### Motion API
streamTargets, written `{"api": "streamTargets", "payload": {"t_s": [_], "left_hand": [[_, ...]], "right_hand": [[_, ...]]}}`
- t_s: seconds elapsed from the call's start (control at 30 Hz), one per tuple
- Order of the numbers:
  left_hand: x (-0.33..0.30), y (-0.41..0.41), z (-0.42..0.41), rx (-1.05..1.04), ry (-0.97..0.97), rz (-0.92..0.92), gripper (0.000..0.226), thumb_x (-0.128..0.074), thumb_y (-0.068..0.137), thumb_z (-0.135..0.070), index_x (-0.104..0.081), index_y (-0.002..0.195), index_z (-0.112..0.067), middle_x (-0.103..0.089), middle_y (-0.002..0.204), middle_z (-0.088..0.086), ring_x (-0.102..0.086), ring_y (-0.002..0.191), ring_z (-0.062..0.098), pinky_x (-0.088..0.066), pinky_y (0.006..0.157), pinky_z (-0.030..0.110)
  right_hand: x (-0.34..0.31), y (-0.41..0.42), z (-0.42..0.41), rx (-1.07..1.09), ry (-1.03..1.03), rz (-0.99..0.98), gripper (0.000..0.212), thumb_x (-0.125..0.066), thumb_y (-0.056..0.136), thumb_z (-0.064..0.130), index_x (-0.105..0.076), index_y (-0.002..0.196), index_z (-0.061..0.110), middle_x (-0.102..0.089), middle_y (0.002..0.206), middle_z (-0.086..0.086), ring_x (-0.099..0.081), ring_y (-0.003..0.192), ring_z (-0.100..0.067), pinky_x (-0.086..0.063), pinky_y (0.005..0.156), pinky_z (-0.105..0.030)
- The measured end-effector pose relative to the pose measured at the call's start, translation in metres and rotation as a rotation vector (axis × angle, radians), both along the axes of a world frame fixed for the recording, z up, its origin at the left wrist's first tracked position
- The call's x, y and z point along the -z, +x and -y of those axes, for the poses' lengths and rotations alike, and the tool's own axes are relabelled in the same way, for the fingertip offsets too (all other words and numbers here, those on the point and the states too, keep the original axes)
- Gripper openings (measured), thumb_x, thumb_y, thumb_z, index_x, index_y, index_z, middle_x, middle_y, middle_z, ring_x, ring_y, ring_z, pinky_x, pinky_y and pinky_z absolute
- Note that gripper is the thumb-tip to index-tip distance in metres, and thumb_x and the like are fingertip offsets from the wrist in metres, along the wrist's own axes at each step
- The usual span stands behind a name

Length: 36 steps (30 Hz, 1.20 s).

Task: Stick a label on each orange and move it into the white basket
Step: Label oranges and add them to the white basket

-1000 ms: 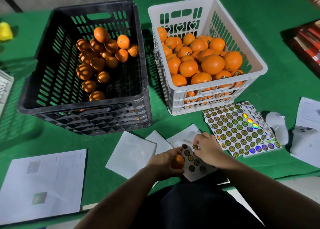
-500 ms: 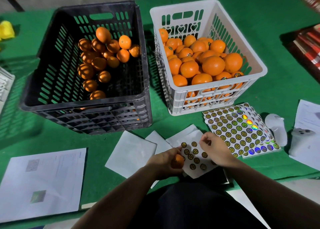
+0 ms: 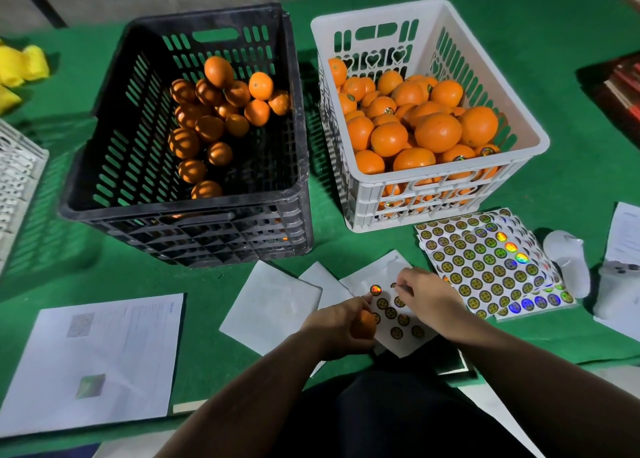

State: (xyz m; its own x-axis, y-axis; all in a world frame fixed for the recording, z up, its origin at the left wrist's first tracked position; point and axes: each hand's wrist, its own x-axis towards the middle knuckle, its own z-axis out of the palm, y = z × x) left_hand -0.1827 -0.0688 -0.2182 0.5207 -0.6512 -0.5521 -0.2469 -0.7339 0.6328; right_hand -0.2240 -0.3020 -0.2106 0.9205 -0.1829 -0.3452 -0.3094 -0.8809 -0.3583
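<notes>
My left hand [image 3: 334, 329] grips a small orange [image 3: 363, 324] at the table's front edge. My right hand [image 3: 424, 296] pinches at a round label on the partly used sticker sheet [image 3: 398, 322] lying just beside the orange. The white basket [image 3: 519, 118] at the back right is piled with oranges [image 3: 438, 132], some bearing labels. The black crate [image 3: 138, 139] to its left holds several unlabelled oranges [image 3: 211, 127].
A stack of full sticker sheets [image 3: 485, 263] lies right of my hands. Blank backing sheets [image 3: 273, 302] and a printed paper [image 3: 97, 360] lie on the green cloth at the left. White objects [image 3: 568, 260] sit far right, yellow things [image 3: 20, 66] far left.
My right hand has shifted slightly up and right over the small sticker sheet, its fingers now pinching at a label. My left hand keeps holding the orange in place.
</notes>
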Motion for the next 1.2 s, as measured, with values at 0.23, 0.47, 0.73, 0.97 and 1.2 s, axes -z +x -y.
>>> {"api": "streamTargets", "payload": {"t_s": [0.23, 0.47, 0.73, 0.97, 1.2], "left_hand": [[0.002, 0.003, -0.001, 0.032, 0.008, -0.001, 0.061, -0.077, 0.081, -0.060, -0.042, 0.130, -0.047, -0.042, 0.158, -0.024, -0.063, 0.114, 0.016, -0.053, 0.095, 0.036], [0.001, 0.002, -0.001, 0.010, 0.003, -0.013, 0.074, -0.077, 0.081, -0.059, -0.038, 0.141, -0.043, -0.049, 0.154, -0.018, -0.064, 0.114, 0.015, -0.052, 0.094, 0.032], [-0.001, 0.004, -0.002, 0.021, -0.010, -0.020, 0.062, -0.079, 0.081, -0.054, -0.044, 0.132, -0.045, -0.043, 0.157, -0.026, -0.063, 0.119, 0.016, -0.052, 0.098, 0.035], [-0.003, 0.005, -0.001, 0.039, -0.002, -0.006, 0.058, -0.078, 0.081, -0.053, -0.044, 0.128, -0.046, -0.046, 0.156, -0.022, -0.063, 0.119, 0.017, -0.054, 0.098, 0.039], [-0.007, 0.004, -0.001, 0.002, -0.030, -0.012, 0.063, -0.080, 0.081, -0.054, -0.044, 0.132, -0.044, -0.047, 0.156, -0.019, -0.062, 0.120, 0.018, -0.052, 0.100, 0.038]], "right_hand": [[-0.007, -0.003, 0.006, 0.313, 0.244, 0.134, 0.012, -0.065, 0.097, 0.028, -0.063, 0.103, 0.017, -0.067, 0.075, 0.003, -0.064, 0.062, -0.014, -0.047, 0.054, -0.030], [-0.005, 0.002, -0.010, 0.078, 0.070, -0.020, 0.025, -0.064, 0.100, 0.032, -0.059, 0.120, 0.018, -0.070, 0.105, -0.002, -0.068, 0.088, -0.020, -0.059, 0.078, -0.040], [0.004, 0.005, 0.000, 0.261, 0.241, 0.022, 0.012, -0.062, 0.099, 0.019, -0.069, 0.091, 0.014, -0.069, 0.076, -0.003, -0.062, 0.066, -0.017, -0.046, 0.056, -0.019], [0.009, -0.001, -0.003, 0.503, 0.455, 0.093, 0.014, -0.058, 0.100, 0.018, -0.069, 0.091, 0.016, -0.065, 0.071, -0.006, -0.057, 0.060, -0.016, -0.043, 0.050, -0.024], [-0.023, 0.002, 0.004, 0.586, 0.471, 0.307, 0.011, -0.054, 0.101, 0.017, -0.065, 0.103, 0.018, -0.070, 0.078, -0.005, -0.064, 0.061, -0.020, -0.048, 0.050, -0.029]]}}
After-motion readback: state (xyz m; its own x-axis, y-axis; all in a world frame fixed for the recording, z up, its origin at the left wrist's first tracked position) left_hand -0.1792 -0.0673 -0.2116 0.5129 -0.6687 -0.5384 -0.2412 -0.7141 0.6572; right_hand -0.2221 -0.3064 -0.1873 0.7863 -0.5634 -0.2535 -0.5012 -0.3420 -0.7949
